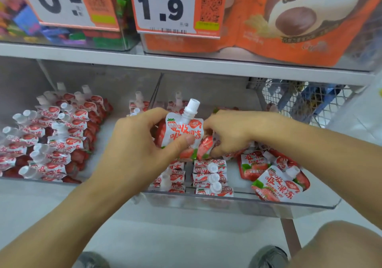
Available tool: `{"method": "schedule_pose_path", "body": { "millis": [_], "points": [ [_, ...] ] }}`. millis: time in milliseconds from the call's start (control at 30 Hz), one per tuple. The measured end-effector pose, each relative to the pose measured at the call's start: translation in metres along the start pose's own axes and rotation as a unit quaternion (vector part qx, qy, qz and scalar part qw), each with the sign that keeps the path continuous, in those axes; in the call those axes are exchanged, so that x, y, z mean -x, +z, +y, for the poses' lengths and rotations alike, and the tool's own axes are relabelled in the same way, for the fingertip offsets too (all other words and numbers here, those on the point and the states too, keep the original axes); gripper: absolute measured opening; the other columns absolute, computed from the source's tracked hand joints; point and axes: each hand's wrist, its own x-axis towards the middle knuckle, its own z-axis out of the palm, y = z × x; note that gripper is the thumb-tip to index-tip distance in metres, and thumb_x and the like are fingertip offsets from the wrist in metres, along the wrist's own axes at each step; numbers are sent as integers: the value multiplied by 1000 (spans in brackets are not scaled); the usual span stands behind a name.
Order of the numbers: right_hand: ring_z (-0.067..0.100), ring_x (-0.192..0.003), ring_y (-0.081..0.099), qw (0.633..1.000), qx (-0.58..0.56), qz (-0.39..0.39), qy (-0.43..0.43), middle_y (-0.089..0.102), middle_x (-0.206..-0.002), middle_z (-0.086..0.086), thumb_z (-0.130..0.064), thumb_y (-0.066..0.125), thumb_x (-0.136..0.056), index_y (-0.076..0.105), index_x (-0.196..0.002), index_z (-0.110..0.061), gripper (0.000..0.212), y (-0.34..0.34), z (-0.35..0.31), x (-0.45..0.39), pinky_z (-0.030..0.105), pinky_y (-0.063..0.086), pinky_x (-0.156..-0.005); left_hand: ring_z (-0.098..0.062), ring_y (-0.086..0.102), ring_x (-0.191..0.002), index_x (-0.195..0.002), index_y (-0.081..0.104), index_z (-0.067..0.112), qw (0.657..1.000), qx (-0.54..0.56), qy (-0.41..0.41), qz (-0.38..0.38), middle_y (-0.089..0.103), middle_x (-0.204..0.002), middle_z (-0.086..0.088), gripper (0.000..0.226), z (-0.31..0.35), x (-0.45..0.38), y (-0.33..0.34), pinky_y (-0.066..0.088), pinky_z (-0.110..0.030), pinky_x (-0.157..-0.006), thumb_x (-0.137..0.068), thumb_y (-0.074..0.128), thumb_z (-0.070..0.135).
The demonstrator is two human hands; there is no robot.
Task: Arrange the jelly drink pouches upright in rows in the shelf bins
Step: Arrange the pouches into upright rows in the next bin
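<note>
My left hand (140, 143) grips a white and red strawberry jelly pouch (182, 129) upright by its body, thumb across the front, white cap pointing up. My right hand (231, 133) is beside it with fingers curled round another red pouch (204, 145) among the stock in the clear right bin (268, 203). Two short rows of upright pouches (208, 176) stand at that bin's front. Loose pouches (277, 183) lie flat at its right. The left bin (41, 180) holds several rows of upright pouches (51, 139).
Above, a shelf carries price tags (165, 7), orange marshmallow bags (289, 19) and a bin of coloured sweets (62, 34). A wire mesh panel (299, 100) closes the shelf's right end. My knee (341, 245) and shoes show below.
</note>
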Motion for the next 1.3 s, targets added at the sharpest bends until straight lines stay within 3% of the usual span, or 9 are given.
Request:
{"method": "schedule_pose_path", "body": {
  "millis": [100, 300, 533, 600, 700, 967, 1100, 1233, 1300],
  "points": [
    [22, -84, 59, 999, -5, -37, 28, 61, -96, -3, -39, 81, -70, 56, -108, -22, 49, 8, 5, 1, 37, 55, -76, -2, 67, -66, -92, 70, 25, 1000, -10, -4, -2, 71, -74, 14, 37, 0, -2, 5, 58, -34, -62, -69, 73, 54],
    [17, -60, 42, 999, -27, -15, 26, 46, -68, 0, -25, 84, -72, 46, -73, -16, 39, 11, 13, 13, 32, 35, -53, -6, 67, -65, -90, 69, 26, 1000, -23, -4, -11, 71, -73, 12, 37, -1, -2, 7, 58, -36, -61, -68, 71, 55],
    [7, -64, 52, 994, -94, 56, -3, 61, -68, -6, -33, 73, -86, 67, -81, -19, 15, 2, 6, 19, 24, 37, -54, 1, 67, -70, -94, 69, 28, 1000, -23, -8, 2, 71, -78, 17, 40, -2, -6, 7, 60, -31, -65, -67, 69, 58],
    [8, -71, 57, 991, -121, 60, 2, 64, -78, -10, -28, 69, -89, 70, -97, -26, 9, 8, 5, 22, 23, 39, -57, 4, 66, -71, -95, 67, 31, 1000, -23, -8, 2, 70, -79, 19, 39, -1, -7, 9, 60, -29, -65, -68, 67, 58],
    [9, -76, 57, 983, -181, 13, -11, 57, -84, -18, -27, 57, -96, 59, -128, -35, 33, 27, -2, 21, 28, 45, -68, 0, 67, -71, -95, 67, 29, 1000, -19, -8, 9, 70, -78, 17, 33, -2, -8, 12, 59, -34, -65, -72, 70, 52],
    [12, -123, 53, 966, -252, -59, 6, 51, -144, -13, -35, 48, -102, 39, -141, -49, 42, 40, 3, 29, 38, 43, -106, -20, 66, -70, -103, 60, 33, 1000, -8, 23, 5, 70, -77, -2, 27, -3, -22, 35, 55, -43, -66, -81, 74, 39],
    [2, -116, 59, 943, -331, -39, 7, 62, -131, -20, -35, 55, -100, 58, -133, -41, 34, 41, 10, 34, 35, 45, -106, -7, 60, -91, -104, 69, 29, 998, -40, 36, 19, 66, -98, 13, 30, -3, -37, 47, 49, -26, -85, -76, 80, 31],
    [12, -93, 73, 874, -474, 75, 73, 75, -104, -4, -33, 68, -92, 72, -111, -28, 20, 49, 23, 40, 47, 57, -91, -2, 58, -89, -103, 75, 26, 997, -74, 28, 13, 63, -99, 14, 34, -1, -45, 61, 35, 2, -77, -71, 85, 19],
    [5, -93, 72, 849, -504, 142, 75, 68, -116, -12, -33, 79, -82, 60, -125, -30, 48, 44, 22, 45, 35, 60, -85, -1, 57, -85, -101, 76, 29, 997, -76, 26, -1, 66, -98, 13, 34, -1, -46, 67, 34, 4, -73, -70, 85, 18]
  ]
}}
